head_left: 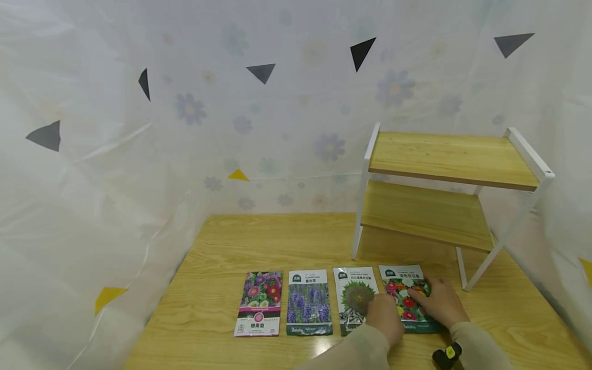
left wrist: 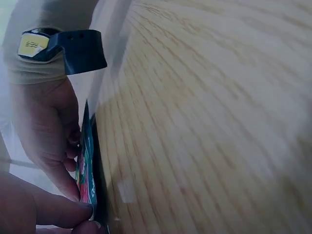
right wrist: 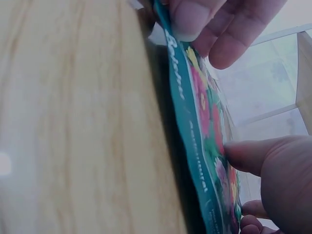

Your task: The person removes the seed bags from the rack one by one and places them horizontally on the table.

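Note:
The zinnia seed packet (head_left: 409,307) with a green lower band lies at the right end of a row of flower seed packets. My left hand (head_left: 385,317) pinches its left edge between thumb and finger; in the left wrist view those fingertips (left wrist: 84,210) meet at the packet's corner. On the opposite side, my right hand (head_left: 443,302) grips the right edge, its thumb (right wrist: 248,155) on the printed face. Just left of my left hand is the sunflower packet (head_left: 355,295), partly covered by that hand. A lavender packet (head_left: 309,303) and a pink-and-purple daisy packet (head_left: 260,300) follow.
A two-tier wooden shelf (head_left: 453,156) with a white frame stands behind the packets at the right, one leg close to my right hand. The wooden table (head_left: 259,241) meets a pale flowered sheet (head_left: 296,128) at the back and sides.

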{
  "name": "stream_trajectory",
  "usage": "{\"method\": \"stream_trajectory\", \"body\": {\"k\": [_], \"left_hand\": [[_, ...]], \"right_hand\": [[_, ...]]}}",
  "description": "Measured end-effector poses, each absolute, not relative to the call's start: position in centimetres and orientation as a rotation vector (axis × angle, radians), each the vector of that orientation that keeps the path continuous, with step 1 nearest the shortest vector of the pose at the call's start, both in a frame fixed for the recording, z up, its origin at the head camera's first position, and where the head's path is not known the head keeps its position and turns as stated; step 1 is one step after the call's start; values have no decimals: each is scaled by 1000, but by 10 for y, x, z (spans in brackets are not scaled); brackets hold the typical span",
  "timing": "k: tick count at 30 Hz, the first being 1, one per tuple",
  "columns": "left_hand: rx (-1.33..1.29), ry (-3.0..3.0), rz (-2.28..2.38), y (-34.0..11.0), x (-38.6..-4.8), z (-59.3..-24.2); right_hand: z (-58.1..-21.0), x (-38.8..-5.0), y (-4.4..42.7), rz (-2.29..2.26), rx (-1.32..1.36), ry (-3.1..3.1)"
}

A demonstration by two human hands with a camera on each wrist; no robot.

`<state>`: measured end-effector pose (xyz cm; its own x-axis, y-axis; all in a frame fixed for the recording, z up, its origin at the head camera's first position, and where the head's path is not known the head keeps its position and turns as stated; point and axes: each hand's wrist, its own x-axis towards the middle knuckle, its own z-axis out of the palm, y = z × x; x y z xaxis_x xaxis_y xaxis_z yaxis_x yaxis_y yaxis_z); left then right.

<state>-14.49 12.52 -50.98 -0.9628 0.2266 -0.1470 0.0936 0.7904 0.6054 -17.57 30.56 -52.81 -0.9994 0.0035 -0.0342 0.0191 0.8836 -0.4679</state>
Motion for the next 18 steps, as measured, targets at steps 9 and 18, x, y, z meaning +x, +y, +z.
{"method": "stream_trajectory", "body": {"k": [9, 18], "left_hand": [[305, 2830, 849, 124, -144, -506], [321, 2851, 1123, 93, -143, -486]], "right_hand": [[-531, -175, 307, -779, 19, 2998], [-523, -170, 322, -905, 23, 2960]]}}
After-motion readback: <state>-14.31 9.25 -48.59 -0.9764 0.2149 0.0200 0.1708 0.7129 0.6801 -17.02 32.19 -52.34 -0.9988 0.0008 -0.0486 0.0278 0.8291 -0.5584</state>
